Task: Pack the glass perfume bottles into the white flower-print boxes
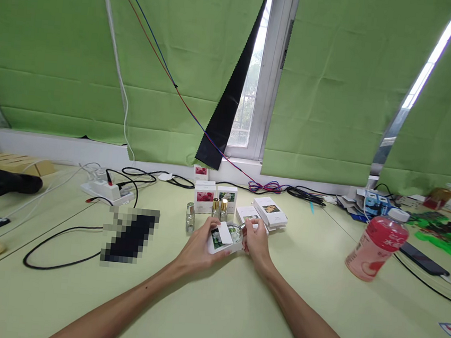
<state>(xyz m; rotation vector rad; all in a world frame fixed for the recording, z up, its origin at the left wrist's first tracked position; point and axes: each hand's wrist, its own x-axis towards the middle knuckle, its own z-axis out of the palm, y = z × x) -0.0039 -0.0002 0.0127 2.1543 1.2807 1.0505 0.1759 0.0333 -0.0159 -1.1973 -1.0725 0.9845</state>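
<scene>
My left hand (197,246) is wrapped round a small white box (213,248) with a white-flower picture, tilted above the table. A white flap or card (225,233) lies across the picture. At the box's right end, the fingers of my right hand (258,245) are pinched together on something small, perhaps glassy, mostly hidden by them. Just beyond stand two small gold-capped glass bottles (224,207) and, to the left, a silver-capped bottle (190,220). Behind them are upright white boxes with a pink-flower picture (206,196) and a white-flower picture (227,196).
More white boxes (271,210) lie right of the bottles. A pink drink bottle (377,245) stands at right near a phone (422,258). At left are a power strip (106,190), a blurred dark object (131,237) and a looped black cable (40,267).
</scene>
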